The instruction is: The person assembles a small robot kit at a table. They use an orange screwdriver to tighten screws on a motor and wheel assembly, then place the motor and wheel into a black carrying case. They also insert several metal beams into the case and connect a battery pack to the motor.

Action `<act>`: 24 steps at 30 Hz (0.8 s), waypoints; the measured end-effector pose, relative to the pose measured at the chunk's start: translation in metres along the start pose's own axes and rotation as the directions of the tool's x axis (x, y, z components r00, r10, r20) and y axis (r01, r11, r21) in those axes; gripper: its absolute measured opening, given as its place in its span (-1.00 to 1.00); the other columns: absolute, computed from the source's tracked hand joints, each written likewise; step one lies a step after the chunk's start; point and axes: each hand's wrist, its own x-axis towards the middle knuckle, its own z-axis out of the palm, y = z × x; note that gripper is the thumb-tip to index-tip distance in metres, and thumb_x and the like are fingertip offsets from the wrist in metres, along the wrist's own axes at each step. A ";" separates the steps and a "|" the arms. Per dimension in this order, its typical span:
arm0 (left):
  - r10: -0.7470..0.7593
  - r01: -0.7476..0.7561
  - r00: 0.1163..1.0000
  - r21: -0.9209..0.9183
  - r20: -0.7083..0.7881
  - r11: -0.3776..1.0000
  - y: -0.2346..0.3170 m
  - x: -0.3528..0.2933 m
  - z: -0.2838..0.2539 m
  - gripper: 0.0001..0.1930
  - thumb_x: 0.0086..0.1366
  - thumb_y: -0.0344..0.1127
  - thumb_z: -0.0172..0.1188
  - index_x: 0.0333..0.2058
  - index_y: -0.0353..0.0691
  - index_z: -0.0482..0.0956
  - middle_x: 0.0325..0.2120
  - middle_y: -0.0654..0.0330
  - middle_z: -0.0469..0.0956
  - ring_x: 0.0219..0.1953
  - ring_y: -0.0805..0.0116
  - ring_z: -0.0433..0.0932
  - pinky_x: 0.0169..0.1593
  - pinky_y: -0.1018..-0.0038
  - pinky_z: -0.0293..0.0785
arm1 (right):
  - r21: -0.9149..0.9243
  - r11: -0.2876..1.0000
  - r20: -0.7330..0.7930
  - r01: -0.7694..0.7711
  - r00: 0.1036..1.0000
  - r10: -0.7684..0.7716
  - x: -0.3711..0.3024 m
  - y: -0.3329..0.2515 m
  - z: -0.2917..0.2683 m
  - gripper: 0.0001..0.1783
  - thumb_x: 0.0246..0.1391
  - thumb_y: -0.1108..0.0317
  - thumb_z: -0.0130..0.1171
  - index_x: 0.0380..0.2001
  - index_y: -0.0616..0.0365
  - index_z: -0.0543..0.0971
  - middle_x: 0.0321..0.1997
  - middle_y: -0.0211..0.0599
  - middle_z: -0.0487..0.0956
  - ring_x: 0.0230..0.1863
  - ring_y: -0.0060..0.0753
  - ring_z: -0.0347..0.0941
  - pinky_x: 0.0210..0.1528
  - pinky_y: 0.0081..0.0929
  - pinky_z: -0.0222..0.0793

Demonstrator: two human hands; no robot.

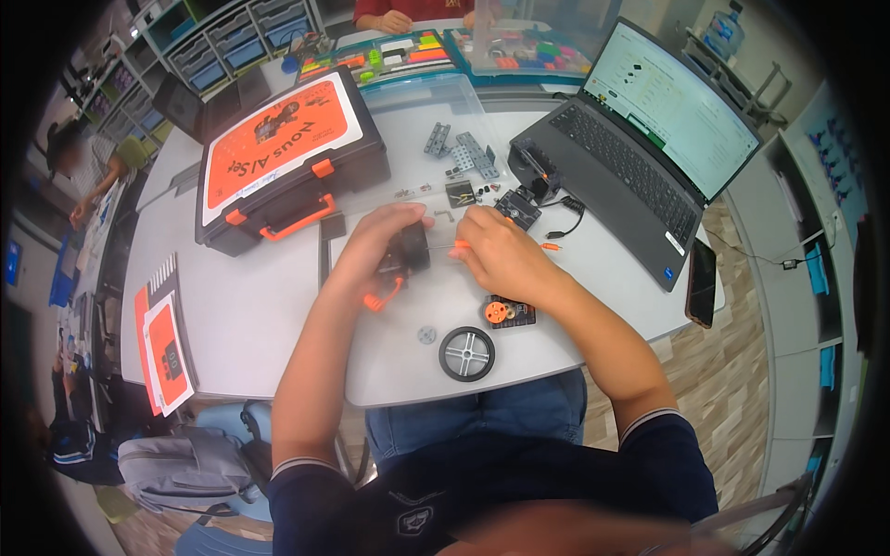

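Note:
My left hand (374,243) is closed around a black block-shaped module (409,248), partly covered by the fingers. An orange coiled cable (385,295) hangs below it. Level with the block, my right hand (508,259) grips a screwdriver (444,246), whose thin shaft points left at the block. Whether its tip touches a screw cannot be made out. Nearer me lie a black module with an orange disc (508,312), a black-tyred wheel (466,354) and a small grey disc (426,334). Beyond my hands are grey perforated brackets (475,155) and another black module (518,210).
A black case with an orange lid label (287,153) stands at left, above booklets (167,347). An open laptop (630,148) and a phone (702,283) occupy the right. Trays of colourful parts (385,57) sit at the far side, before another person's hands (396,20).

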 end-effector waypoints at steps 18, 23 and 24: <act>0.016 -0.016 0.998 -0.001 -0.069 1.000 0.006 -0.001 0.001 -0.55 0.32 -0.06 0.25 0.07 -0.22 0.52 -0.15 0.20 0.67 -0.41 0.53 0.61 -0.46 0.54 0.49 | 0.006 1.000 -0.039 0.008 0.999 -0.008 0.002 0.002 0.006 -0.91 0.15 0.42 0.21 -0.35 0.22 0.56 -0.27 -0.13 0.50 -0.17 -0.06 0.52 -0.11 -0.12 0.43; -0.036 0.037 0.998 0.026 -0.052 0.999 0.009 -0.005 0.002 -0.55 0.29 -0.02 0.26 0.04 -0.16 0.52 -0.09 0.27 0.62 -0.16 0.43 0.55 -0.21 0.37 0.49 | 0.029 0.999 -0.005 -0.015 1.000 0.015 0.001 0.000 0.000 -0.86 0.12 0.42 0.23 -0.30 0.21 0.50 -0.28 -0.14 0.50 -0.19 -0.02 0.53 -0.14 -0.09 0.44; -0.034 0.035 0.998 0.023 -0.051 0.999 0.010 -0.006 0.003 -0.56 0.30 -0.02 0.25 0.03 -0.16 0.53 -0.09 0.27 0.62 -0.16 0.43 0.55 -0.21 0.37 0.49 | 0.028 0.999 0.022 -0.044 0.999 0.044 0.002 0.000 -0.001 -0.84 0.13 0.41 0.23 -0.28 0.20 0.49 -0.27 -0.14 0.51 -0.19 -0.01 0.54 -0.15 -0.09 0.45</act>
